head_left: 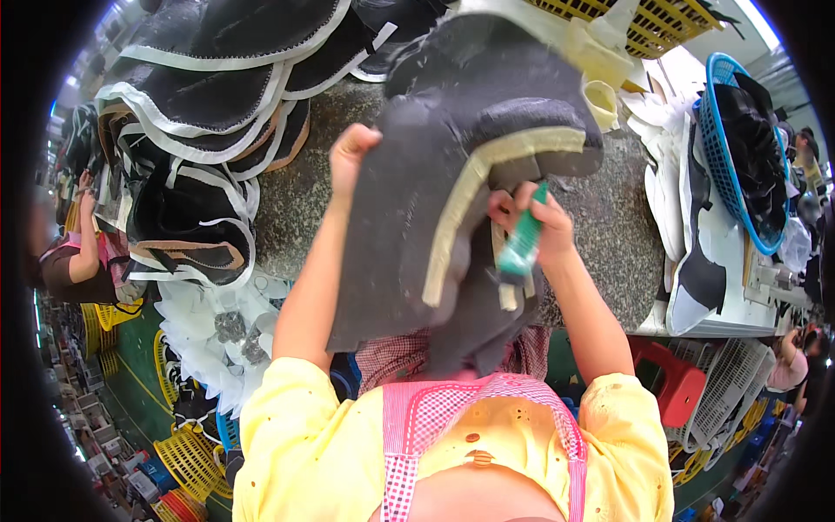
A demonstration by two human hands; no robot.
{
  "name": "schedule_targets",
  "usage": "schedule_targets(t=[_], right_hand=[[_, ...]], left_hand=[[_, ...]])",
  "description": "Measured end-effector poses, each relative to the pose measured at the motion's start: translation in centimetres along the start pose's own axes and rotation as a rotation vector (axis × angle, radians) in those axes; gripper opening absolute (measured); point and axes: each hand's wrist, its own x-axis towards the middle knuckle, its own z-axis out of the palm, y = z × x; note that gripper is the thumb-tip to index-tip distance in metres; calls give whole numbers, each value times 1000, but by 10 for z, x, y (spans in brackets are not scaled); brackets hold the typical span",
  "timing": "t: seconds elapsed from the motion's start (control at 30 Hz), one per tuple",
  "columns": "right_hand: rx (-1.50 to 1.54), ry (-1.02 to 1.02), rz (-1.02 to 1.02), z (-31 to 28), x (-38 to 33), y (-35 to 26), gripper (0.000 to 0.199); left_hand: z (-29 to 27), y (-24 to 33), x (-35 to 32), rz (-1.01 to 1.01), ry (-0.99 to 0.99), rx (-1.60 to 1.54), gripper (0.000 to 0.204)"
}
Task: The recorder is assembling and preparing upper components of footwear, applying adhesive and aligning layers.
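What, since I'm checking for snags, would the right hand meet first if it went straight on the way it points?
Probably the black piece, near its beige strip, just beyond the right hand; blur and unclear depth hide whether there is any gap.

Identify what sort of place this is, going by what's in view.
Most likely a factory or workshop handling leather-like parts: black curved pieces with white edging are piled up by a speckled grey worktop, and a blue plastic mesh basket holds other black pieces.
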Motion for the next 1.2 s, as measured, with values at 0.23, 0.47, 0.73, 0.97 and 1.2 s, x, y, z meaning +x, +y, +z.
schedule_targets(t=[0.23, 0.47, 0.73, 0.97, 1.2], right_hand=[[36, 292, -202, -27, -32, 12, 15], [-244, 537, -483, 4, 8, -71, 13], [-2433, 985, -860, -97, 62, -184, 14], [-1533, 561, -567, -85, 35, -221, 14], [-958, 635, -471, -37, 5, -180, 15]], left_hand=[[83, 167, -99, 504, 234, 171, 21], [-5, 106, -135, 585, 822, 287, 4], [11, 50, -153, 629, 975, 1751, 37], [83, -50, -89, -57, 297, 1451, 69], [54, -68, -23, 141, 122, 1286, 67]])
